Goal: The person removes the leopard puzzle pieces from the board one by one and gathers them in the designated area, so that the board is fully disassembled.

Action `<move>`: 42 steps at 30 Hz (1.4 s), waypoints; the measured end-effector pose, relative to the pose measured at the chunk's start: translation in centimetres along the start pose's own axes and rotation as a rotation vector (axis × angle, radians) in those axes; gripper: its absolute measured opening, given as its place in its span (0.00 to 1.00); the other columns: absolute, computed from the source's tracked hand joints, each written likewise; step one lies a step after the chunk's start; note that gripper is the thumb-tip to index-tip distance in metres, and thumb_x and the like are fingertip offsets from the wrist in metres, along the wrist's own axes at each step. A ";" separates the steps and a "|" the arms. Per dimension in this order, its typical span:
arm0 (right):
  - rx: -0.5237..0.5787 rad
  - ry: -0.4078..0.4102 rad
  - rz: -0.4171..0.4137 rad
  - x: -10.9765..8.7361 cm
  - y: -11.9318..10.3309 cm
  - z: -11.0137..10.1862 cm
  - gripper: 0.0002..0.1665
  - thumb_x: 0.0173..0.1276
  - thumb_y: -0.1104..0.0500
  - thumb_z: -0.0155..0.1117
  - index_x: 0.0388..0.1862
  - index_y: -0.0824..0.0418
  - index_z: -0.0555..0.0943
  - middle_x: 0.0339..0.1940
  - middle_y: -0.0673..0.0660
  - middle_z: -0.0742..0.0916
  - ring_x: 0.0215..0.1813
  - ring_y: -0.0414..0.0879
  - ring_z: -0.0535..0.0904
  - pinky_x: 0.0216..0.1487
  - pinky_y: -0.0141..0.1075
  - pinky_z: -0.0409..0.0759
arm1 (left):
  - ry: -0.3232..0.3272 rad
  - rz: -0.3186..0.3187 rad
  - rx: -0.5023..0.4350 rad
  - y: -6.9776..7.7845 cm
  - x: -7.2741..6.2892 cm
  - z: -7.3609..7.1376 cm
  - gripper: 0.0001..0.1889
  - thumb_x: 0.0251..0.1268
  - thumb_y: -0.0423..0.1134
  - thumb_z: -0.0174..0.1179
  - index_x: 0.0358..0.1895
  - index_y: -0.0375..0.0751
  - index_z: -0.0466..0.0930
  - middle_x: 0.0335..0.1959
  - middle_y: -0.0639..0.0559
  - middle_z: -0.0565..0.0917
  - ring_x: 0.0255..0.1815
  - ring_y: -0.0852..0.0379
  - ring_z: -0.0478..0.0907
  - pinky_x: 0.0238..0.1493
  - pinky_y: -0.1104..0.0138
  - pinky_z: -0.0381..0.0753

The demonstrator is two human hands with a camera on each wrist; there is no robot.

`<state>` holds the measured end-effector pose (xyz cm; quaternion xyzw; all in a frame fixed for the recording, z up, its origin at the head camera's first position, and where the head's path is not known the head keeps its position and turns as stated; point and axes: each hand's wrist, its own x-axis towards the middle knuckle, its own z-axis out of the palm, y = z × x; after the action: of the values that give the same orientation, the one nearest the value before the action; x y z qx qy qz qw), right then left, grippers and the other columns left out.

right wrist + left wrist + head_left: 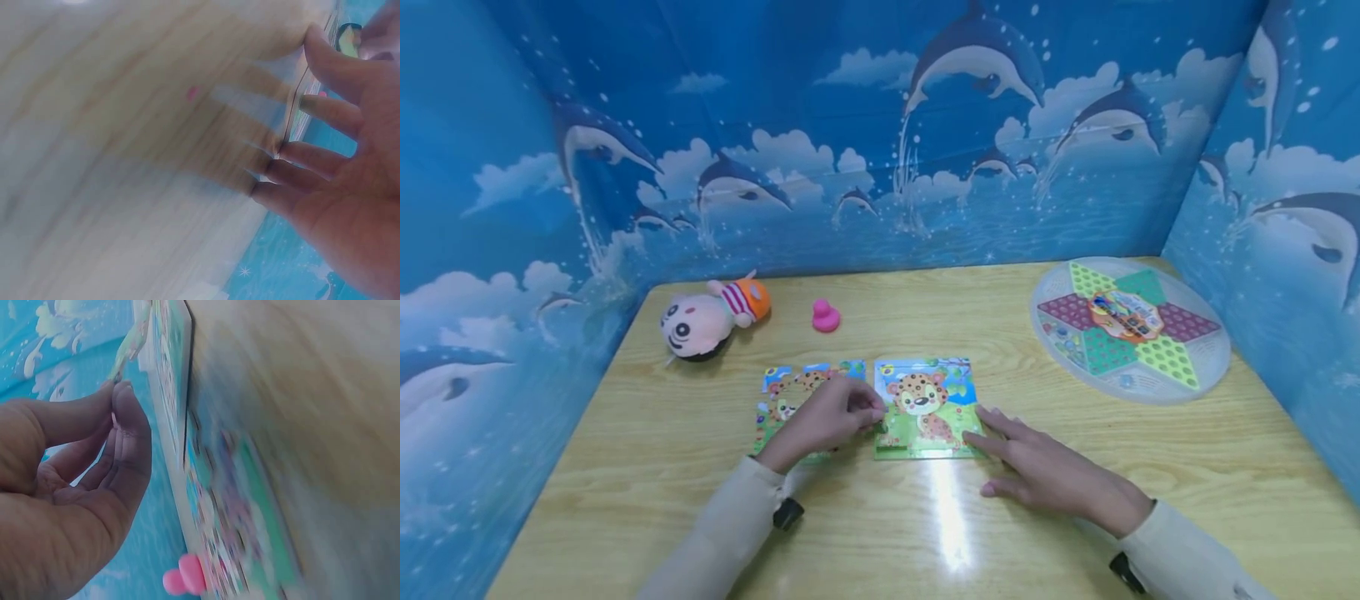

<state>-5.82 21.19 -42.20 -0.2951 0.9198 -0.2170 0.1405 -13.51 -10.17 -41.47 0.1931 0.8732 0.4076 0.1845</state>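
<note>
My left hand [831,417] pinches a small green jigsaw piece [131,347] between thumb and fingertip, over the lower left corner of a leopard puzzle [921,400]. In the left wrist view the piece stands tilted up from the fingertips, near the puzzle's edge. My right hand [1045,471] lies with fingers spread at the right side of this puzzle, index fingertip at its lower right edge and the thumb apart, toward me. A second leopard puzzle [778,383] lies to the left, partly hidden under my left hand and forearm.
A pink rubber duck [825,317] stands behind the puzzles. A plush doll [707,321] in an orange and striped outfit lies at the back left. At the back right is a round Chinese checkers board [1131,329]. Dolphin-printed curtains [865,125] enclose the wooden table [647,492].
</note>
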 end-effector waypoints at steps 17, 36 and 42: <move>-0.005 0.007 -0.001 -0.3 0.1 -0.1 0.41 0.66 0.49 0.71 0.74 0.61 0.70 0.78 0.72 0.60 0.76 0.72 0.58 0.70 0.63 0.62 | 0.057 -0.106 0.022 -2.1 -3.5 -1.4 0.05 0.66 0.28 0.65 0.33 0.40 0.86 0.27 0.54 0.84 0.28 0.58 0.80 0.32 0.66 0.82; 0.017 0.007 0.008 -0.1 -0.4 0.2 0.40 0.67 0.49 0.71 0.74 0.61 0.71 0.79 0.70 0.60 0.77 0.72 0.56 0.72 0.63 0.59 | 0.195 -0.163 0.238 -1.5 -4.5 -0.7 0.06 0.61 0.36 0.73 0.40 0.44 0.88 0.30 0.59 0.85 0.32 0.62 0.80 0.40 0.62 0.82; 0.028 0.034 0.016 -0.3 -0.5 -0.2 0.41 0.66 0.49 0.72 0.74 0.62 0.70 0.78 0.71 0.62 0.76 0.69 0.60 0.70 0.60 0.64 | 0.268 -0.081 0.339 -0.4 -6.5 -0.2 0.19 0.62 0.37 0.72 0.55 0.37 0.83 0.45 0.45 0.87 0.44 0.50 0.85 0.51 0.53 0.84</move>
<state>-5.43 21.08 -41.79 -0.2819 0.9213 -0.2338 0.1306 -8.10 -13.68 -40.60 0.1301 0.9531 0.2692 0.0480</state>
